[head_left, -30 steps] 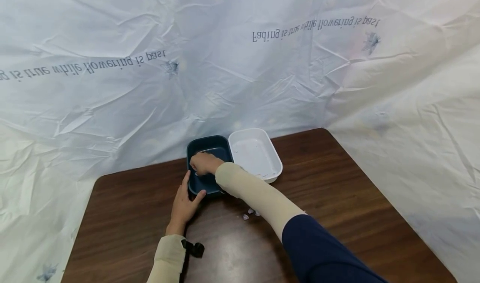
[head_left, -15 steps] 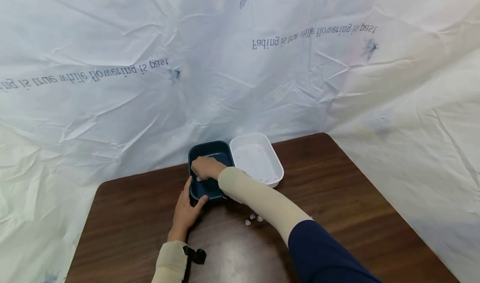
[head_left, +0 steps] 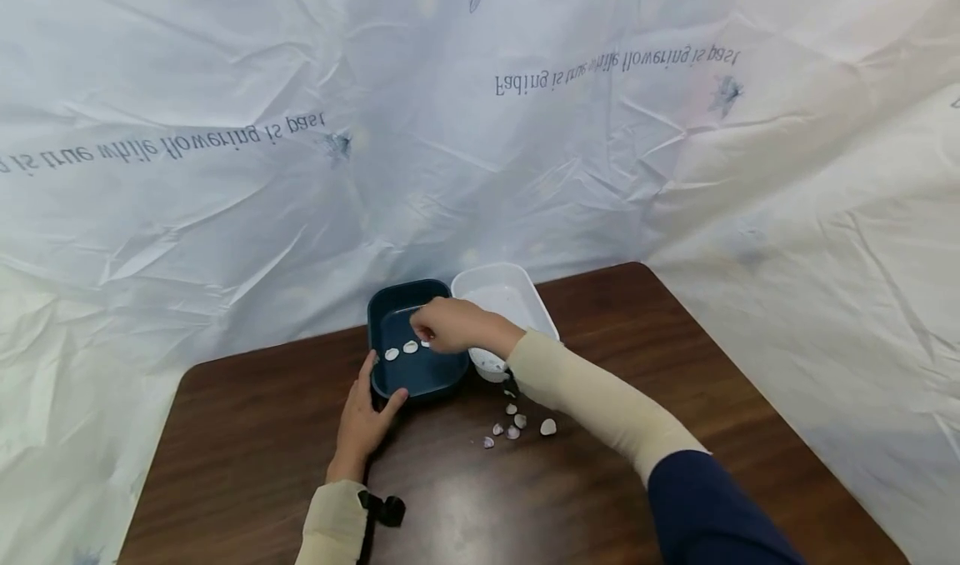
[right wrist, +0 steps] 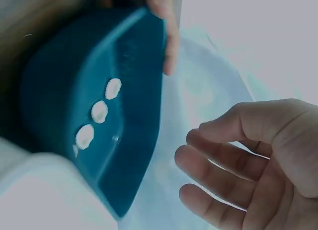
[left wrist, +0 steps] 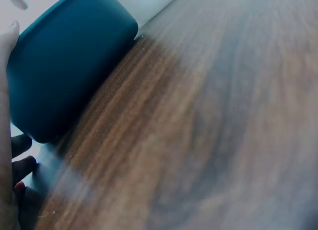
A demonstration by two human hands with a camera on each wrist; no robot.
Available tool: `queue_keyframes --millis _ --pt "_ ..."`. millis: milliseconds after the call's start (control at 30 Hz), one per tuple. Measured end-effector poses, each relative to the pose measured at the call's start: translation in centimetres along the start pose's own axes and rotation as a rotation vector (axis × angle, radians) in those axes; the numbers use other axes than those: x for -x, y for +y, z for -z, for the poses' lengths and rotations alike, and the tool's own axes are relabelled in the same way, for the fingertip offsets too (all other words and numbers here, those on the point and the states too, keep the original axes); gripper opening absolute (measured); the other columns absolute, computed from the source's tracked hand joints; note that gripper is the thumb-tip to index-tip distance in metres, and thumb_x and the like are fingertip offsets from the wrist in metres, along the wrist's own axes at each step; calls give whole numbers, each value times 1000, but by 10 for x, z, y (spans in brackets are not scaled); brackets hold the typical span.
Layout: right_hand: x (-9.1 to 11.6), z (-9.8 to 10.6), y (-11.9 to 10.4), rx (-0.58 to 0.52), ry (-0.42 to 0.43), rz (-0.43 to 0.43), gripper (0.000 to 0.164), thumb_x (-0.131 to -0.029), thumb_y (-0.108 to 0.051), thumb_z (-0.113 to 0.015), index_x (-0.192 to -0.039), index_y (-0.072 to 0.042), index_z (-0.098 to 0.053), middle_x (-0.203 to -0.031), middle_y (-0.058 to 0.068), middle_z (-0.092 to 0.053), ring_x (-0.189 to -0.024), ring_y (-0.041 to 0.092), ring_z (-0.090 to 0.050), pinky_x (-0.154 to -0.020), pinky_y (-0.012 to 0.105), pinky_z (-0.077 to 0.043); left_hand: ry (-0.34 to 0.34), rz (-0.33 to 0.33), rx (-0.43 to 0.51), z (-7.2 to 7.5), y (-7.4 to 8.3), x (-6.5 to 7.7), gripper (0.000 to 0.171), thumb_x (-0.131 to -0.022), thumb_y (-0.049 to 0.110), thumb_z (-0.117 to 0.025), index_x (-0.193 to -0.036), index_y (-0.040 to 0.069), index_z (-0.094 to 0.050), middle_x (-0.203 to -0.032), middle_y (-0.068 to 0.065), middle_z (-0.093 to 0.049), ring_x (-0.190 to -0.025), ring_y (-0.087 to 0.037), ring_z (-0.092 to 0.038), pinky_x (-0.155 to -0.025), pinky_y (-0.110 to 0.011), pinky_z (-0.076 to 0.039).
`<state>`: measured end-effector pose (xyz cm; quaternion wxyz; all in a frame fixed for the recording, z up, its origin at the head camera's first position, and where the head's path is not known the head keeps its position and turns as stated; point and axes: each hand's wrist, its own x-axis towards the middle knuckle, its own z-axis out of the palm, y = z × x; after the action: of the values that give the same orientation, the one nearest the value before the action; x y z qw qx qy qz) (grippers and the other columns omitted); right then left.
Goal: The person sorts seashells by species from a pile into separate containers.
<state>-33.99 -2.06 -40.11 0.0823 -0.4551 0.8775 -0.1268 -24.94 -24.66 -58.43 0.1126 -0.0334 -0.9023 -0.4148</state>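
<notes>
My left hand rests against the dark blue container, its thumb at the front wall and its fingers along the left side. Inside lies a row of white seashells, spaced apart across the floor. The right wrist view shows three shells whole and the edge of another by the wall. My right hand hovers over the seam between this container and the white one. Its fingers are loosely bent, with nothing between them and the thumb.
Several small white and purplish seashells lie on the brown wooden table in front of the white container, partly below my right forearm. Small bits sit at that container's front end. A white printed sheet hangs behind the table.
My right hand has lifted from inside the blue container and moved right, uncovering the row of shells. More shells on the table show now that the forearm has shifted. My left hand stays put.
</notes>
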Motion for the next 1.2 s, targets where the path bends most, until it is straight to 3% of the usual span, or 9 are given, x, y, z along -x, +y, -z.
queue_keyframes --millis 333,700,967,1100,1200 --pt "82 -7 8 -116 -71 -41 22 -99 2 -56 -88 -12 -68 -75 -7 -57 -66 11 -45 -67 31 -40 5 3 5 -2 2 1 94 -97 50 -72 -170 24 -20 -168 -19 -35 -149 -51 -36 -124 -65 -20" --pt "137 -29 20 -229 -118 -173 20 -100 -18 -70 -82 -17 -64 -69 -9 -53 -61 7 -44 -61 28 -38 -15 34 5 1 3 2 94 -98 53 -70 -171 27 -16 -170 -19 -31 -152 -51 -31 -122 -68 -21" --pt "160 -65 35 -295 -76 -422 22 -98 -20 -75 -81 -13 -63 -68 -3 -56 -56 11 -48 -54 29 -38 -9 45 -4 4 3 0 94 -98 53 -70 -171 25 -18 -169 -21 -32 -151 -53 -31 -122 -69 -22" --pt "168 -83 33 -252 -70 -555 27 -97 -23 -77 -78 -12 -61 -65 0 -56 -55 13 -49 -52 30 -37 -23 47 -4 3 3 2 94 -98 53 -70 -171 24 -18 -169 -21 -31 -152 -52 -31 -123 -67 -20" --pt "171 -92 31 -208 -27 -593 29 -95 -22 -80 -77 -13 -59 -66 1 -56 -56 16 -51 -53 32 -38 -17 38 7 3 5 2 94 -98 53 -70 -170 23 -19 -169 -21 -32 -151 -51 -32 -124 -65 -19"
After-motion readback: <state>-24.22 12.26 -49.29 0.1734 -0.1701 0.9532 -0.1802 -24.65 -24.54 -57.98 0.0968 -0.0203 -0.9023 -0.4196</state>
